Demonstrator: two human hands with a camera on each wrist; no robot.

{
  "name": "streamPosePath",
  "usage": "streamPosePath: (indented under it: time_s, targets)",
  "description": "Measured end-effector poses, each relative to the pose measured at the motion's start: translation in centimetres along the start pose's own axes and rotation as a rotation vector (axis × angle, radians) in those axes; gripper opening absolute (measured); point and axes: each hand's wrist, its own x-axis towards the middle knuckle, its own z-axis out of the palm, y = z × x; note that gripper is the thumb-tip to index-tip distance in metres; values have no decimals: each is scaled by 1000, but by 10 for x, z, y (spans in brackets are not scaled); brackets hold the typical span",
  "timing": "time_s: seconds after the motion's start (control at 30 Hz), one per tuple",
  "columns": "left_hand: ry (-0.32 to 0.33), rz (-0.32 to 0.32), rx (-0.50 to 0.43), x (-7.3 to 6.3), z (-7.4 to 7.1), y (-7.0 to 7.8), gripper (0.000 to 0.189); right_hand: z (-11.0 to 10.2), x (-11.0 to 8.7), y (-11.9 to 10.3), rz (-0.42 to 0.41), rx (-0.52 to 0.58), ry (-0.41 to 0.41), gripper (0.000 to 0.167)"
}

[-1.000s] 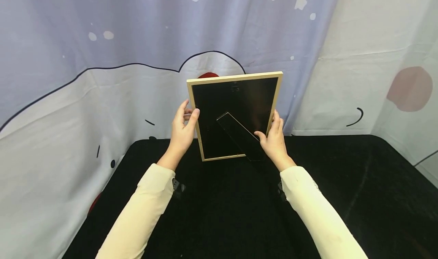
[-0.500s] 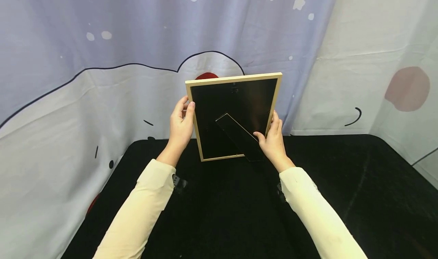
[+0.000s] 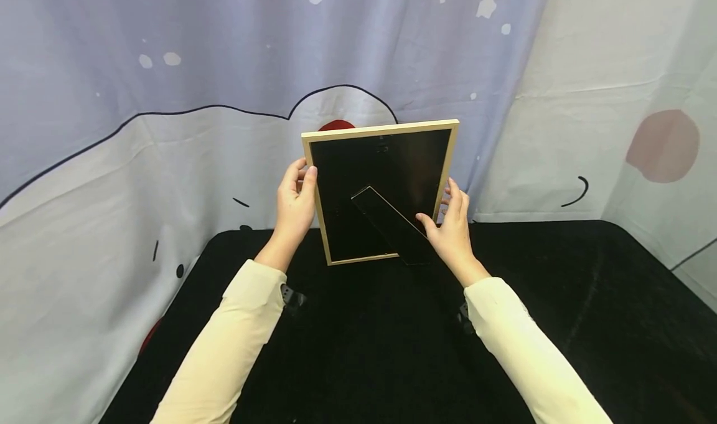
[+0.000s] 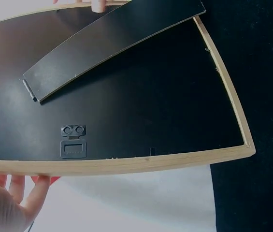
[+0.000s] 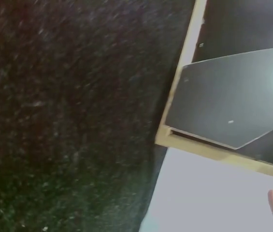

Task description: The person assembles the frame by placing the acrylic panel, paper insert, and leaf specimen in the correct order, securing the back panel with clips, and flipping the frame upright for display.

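A picture frame (image 3: 347, 169) with a light wooden rim and black backing stands nearly upright, its back toward me. Its easel leg (image 3: 386, 225) is splayed out diagonally toward the lower right. With thumb on the near side and fingers behind, my left hand (image 3: 295, 206) grips the left rim. My right hand (image 3: 452, 231) is at the right rim, fingers loosely extended and slightly off the edge, thumb near the leg. In the left wrist view, a metal hanger (image 4: 73, 141) shows on the backing (image 4: 141, 116). The picture side is hidden.
A black cloth covers the table (image 3: 358, 349) under the frame. Behind it hangs a pale curtain (image 3: 224, 156) with a cartoon print. Dark straps (image 3: 292, 296) show at the wrists below the cream sleeves.
My right hand has loosened, its fingers shifting right, off the frame's edge. The left hand slid slightly up the left rim early on. The frame stays almost in place.
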Motion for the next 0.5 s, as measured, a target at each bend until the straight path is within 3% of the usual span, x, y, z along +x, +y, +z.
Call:
streamPosePath:
  time_s: [0.2, 0.37, 0.5]
  targets:
    - [2, -7, 11, 0, -1, -1, 35, -8, 0, -14, -69, 11, 76, 85]
    - [-7, -6, 9, 0, 0, 0, 36, -11, -8, -25, -44, 80, 42, 83]
    - [-14, -15, 4, -1, 0, 0, 37, -11, -16, -31, -17, 129, -34, 77]
